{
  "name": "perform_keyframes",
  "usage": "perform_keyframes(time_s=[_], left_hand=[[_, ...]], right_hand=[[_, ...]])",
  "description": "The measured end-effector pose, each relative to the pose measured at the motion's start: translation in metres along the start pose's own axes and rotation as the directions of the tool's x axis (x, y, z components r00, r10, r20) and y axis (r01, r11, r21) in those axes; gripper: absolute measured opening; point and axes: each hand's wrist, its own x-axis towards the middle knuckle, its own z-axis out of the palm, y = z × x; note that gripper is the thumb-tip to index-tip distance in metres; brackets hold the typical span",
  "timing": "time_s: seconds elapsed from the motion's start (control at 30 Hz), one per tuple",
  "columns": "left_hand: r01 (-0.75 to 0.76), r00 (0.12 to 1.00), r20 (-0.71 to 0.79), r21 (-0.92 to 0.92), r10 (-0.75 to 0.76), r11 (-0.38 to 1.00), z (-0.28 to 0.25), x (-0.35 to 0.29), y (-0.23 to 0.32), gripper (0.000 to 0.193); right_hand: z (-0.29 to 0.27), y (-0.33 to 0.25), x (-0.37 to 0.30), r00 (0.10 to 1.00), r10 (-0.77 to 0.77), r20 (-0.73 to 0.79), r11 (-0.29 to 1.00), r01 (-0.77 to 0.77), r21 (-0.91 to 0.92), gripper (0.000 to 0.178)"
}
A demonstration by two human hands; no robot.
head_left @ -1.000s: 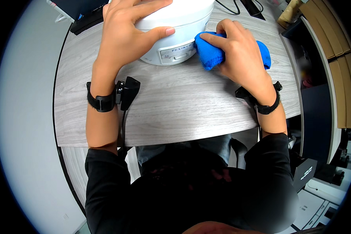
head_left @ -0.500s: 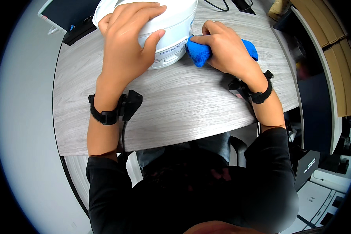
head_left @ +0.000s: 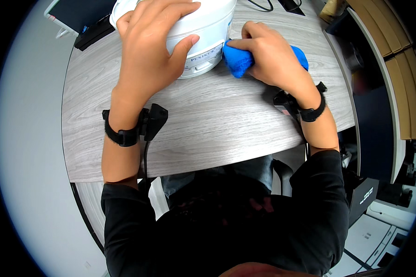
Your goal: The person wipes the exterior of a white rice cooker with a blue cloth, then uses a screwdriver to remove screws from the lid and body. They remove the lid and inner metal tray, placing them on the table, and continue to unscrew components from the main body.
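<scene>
The left hand (head_left: 150, 51) lies spread wide over the top and near side of a white round appliance (head_left: 203, 34), palm down, fingers reaching toward twelve o'clock and the thumb pressed against the white wall. It grips nothing small; it simply clasps the body. The right hand (head_left: 270, 57) is curled narrow around a bunched blue cloth (head_left: 238, 62), whose front end touches the appliance's side at about three o'clock of it (the rest of the cloth peeks out behind the knuckles). Both wrists wear black straps with small black units attached (head_left: 153, 121).

The appliance stands at the far edge of a pale grey wood-grain table (head_left: 217, 124), at roughly twelve o'clock from the person, who wears dark sleeves. A dark flat device (head_left: 90, 32) sits at eleven o'clock. Brown cardboard boxes (head_left: 397, 60) stand off at two o'clock, past the table's edge.
</scene>
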Motion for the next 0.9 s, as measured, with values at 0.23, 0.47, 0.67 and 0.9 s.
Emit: perform_keyframes(time_s=[0.23,0.47,0.67,0.9], left_hand=[[-0.03,0.997,0.079,0.062,0.025,0.998,-0.014,-0.002,-0.012,0.05],[0.04,0.999,-0.009,0.045,-0.039,0.998,-0.005,-0.006,-0.015,0.051],[0.083,0.991,-0.108,0.068,-0.075,0.994,0.004,0.002,0.003,0.055],[0.037,0.988,-0.152,0.049,-0.029,0.998,0.009,0.001,0.005,0.054]], right_hand=[[-0.024,-0.016,0.005,0.991,-0.057,-0.117,0.99,0.071,0.123,0.047],[-0.019,-0.04,0.009,0.987,-0.1,-0.124,0.98,0.119,0.157,0.047],[-0.007,-0.055,0.009,0.98,-0.156,-0.122,0.973,0.174,0.149,0.04],[0.009,-0.066,0.004,0.983,-0.177,-0.055,0.979,0.182,0.091,0.038]])
